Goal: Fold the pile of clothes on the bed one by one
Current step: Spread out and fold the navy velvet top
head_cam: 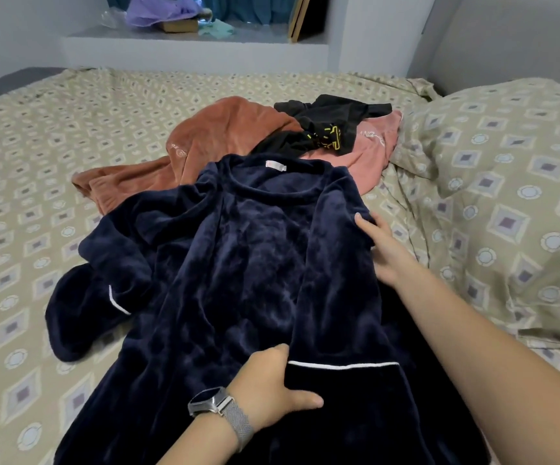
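A navy fleece top [238, 263] with white piping lies spread on the bed, neck away from me. Its right sleeve is folded inward across the body, cuff toward me. My left hand [271, 387], with a metal watch on the wrist, grips that sleeve just above the white-piped cuff. My right hand [380, 250] grips the top's right shoulder edge, fingers tucked under the fabric. The other sleeve [87, 307] lies bunched at the left. Behind the top sits the pile: a rust-brown fleece garment [211, 139], a black garment with yellow print [325, 125] and a pink garment [369, 152].
The bed sheet [37, 162] has a beige diamond pattern. A pillow [506, 196] in the same fabric lies at the right. A ledge [188, 38] behind the bed holds purple cloth, a box and other items. The wall stands at the far right.
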Motion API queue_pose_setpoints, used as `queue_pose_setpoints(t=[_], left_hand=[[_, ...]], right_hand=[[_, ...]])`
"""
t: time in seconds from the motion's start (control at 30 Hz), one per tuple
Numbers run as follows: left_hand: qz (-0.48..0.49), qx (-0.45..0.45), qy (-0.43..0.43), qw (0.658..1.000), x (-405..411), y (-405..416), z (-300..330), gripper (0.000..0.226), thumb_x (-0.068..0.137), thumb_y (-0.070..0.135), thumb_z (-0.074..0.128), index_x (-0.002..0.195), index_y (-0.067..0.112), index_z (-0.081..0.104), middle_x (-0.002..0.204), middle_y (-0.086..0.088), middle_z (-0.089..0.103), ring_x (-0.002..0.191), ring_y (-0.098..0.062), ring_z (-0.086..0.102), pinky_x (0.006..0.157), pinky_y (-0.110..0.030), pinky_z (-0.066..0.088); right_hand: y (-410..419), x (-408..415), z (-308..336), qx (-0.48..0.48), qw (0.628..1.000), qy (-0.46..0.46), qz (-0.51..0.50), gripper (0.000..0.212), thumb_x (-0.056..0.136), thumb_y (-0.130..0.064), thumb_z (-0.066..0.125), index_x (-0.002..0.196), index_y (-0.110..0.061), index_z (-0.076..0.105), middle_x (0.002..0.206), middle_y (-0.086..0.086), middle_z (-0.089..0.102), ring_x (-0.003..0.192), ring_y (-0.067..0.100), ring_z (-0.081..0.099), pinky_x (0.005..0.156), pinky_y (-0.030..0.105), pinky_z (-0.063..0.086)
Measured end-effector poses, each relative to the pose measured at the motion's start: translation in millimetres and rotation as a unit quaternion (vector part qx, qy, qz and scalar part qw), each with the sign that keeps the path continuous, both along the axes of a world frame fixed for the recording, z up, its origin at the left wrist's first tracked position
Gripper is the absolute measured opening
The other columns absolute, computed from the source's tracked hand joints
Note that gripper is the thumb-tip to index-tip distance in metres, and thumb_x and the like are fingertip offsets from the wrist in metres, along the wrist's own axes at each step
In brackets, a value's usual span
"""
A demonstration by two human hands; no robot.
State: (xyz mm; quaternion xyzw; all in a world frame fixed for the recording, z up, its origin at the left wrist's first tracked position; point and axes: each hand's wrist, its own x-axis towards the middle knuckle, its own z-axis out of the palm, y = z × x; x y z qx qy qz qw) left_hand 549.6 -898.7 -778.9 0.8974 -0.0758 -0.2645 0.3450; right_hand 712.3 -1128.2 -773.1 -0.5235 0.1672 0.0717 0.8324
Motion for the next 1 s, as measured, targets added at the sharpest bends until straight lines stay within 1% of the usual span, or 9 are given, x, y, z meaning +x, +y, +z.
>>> queue_pose_setpoints(t=[0.17,0.27,0.33,0.4,0.5,0.67,0.73,0.83,1.0], left_hand=[[-0.044,-0.044,0.119,0.991,11,11,-6,0.073,0.059,0.043,0.088,0.125,0.035,0.058,0.120,0.020,0.062,0.109,0.004,0.057,0.099,-0.018,0.045],[-0.076,-0.068,0.125,0.987,15,14,-4,0.074,0.065,0.040,0.086,0.132,0.042,0.053,0.126,0.025,0.056,0.116,0.008,0.051,0.102,-0.013,0.039],[-0.113,-0.063,0.115,0.985,18,14,-3,0.078,0.069,0.043,0.083,0.137,0.046,0.046,0.136,0.027,0.047,0.126,0.007,0.042,0.104,-0.012,0.028],[-0.126,-0.066,0.112,0.983,18,12,-4,0.078,0.070,0.045,0.081,0.138,0.049,0.043,0.141,0.028,0.042,0.130,0.006,0.037,0.102,-0.012,0.024],[-0.119,-0.105,0.129,0.979,16,10,-8,0.069,0.069,0.049,0.080,0.132,0.048,0.050,0.131,0.028,0.054,0.119,0.007,0.051,0.103,-0.017,0.041],[-0.099,-0.129,0.087,0.983,12,7,-8,0.071,0.074,0.044,0.077,0.137,0.045,0.044,0.133,0.034,0.049,0.122,0.017,0.042,0.109,-0.013,0.032],[-0.108,-0.132,0.068,0.983,8,3,-7,0.083,0.074,0.036,0.080,0.142,0.049,0.033,0.137,0.037,0.040,0.127,0.017,0.035,0.109,-0.010,0.027],[-0.107,-0.159,0.063,0.979,4,-3,-9,0.089,0.076,0.029,0.079,0.143,0.051,0.024,0.139,0.037,0.036,0.130,0.016,0.032,0.107,-0.006,0.024],[-0.054,-0.265,0.143,0.952,-4,-16,-4,0.071,0.084,0.015,0.074,0.128,0.050,0.030,0.132,0.039,0.038,0.127,0.019,0.031,0.105,-0.004,0.027]], right_hand=[[-7,48,0,-0.091,0.990,-0.022,-0.101,0.052,0.086,-0.011,0.071,0.133,-0.021,0.051,0.115,0.006,0.064,0.099,0.021,0.064,0.070,0.029,0.054],[-30,65,9,-0.106,0.986,-0.014,-0.130,0.051,0.079,0.005,0.070,0.122,-0.019,0.059,0.122,0.015,0.063,0.098,0.023,0.064,0.076,0.030,0.055],[-43,65,9,-0.140,0.983,0.018,-0.114,0.063,0.076,0.007,0.073,0.130,-0.020,0.055,0.127,0.013,0.060,0.095,0.021,0.063,0.074,0.029,0.054],[-48,60,5,-0.159,0.979,0.052,-0.113,0.078,0.077,0.003,0.075,0.144,-0.017,0.041,0.132,0.011,0.054,0.099,0.021,0.060,0.077,0.033,0.052],[-47,41,3,-0.139,0.979,0.067,-0.131,0.089,0.082,-0.018,0.077,0.151,-0.024,0.022,0.132,0.005,0.048,0.100,0.019,0.059,0.079,0.037,0.051],[-44,-23,11,-0.068,0.993,0.099,-0.021,0.064,0.083,-0.051,0.069,0.137,-0.034,0.039,0.127,0.008,0.063,0.098,0.030,0.071,0.069,0.045,0.058],[-40,-57,8,-0.109,0.986,0.115,0.046,0.059,0.086,-0.045,0.068,0.133,-0.035,0.033,0.114,0.010,0.068,0.085,0.028,0.072,0.068,0.044,0.060],[-27,-104,10,-0.236,0.959,0.090,0.126,0.081,0.088,-0.016,0.070,0.139,-0.045,0.013,0.099,0.010,0.074,0.065,0.017,0.068,0.053,0.031,0.055],[-44,-149,48,-0.255,0.966,0.015,0.024,0.049,0.097,-0.007,0.056,0.129,-0.043,0.048,0.092,0.009,0.074,0.078,0.025,0.068,0.064,0.036,0.051]])
